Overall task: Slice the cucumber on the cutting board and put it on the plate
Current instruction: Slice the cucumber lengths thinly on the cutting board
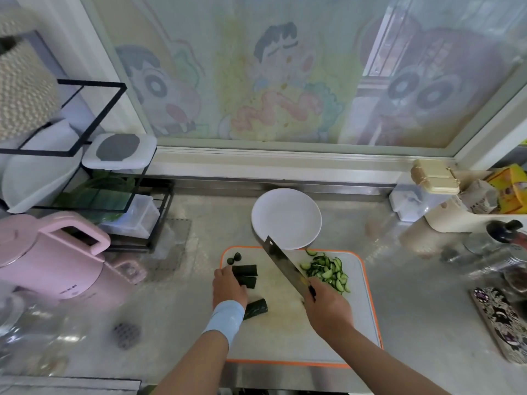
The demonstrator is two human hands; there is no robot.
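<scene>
Three cucumber chunks (245, 271) lie on the cutting board (285, 332). Your left hand (229, 286) holds two and your right hand (328, 306) grips the knife (285, 266). Keep the holding hand back from the edge and cut evenly.

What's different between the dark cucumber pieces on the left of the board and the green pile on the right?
The chunks are few, long and thick, dark skin up; the slices are many thin half-moons showing pale flesh. The chunks lie apart by the left hand; the slices sit heaped right of the knife. Both are on the cutting board; the plate holds neither.
</scene>
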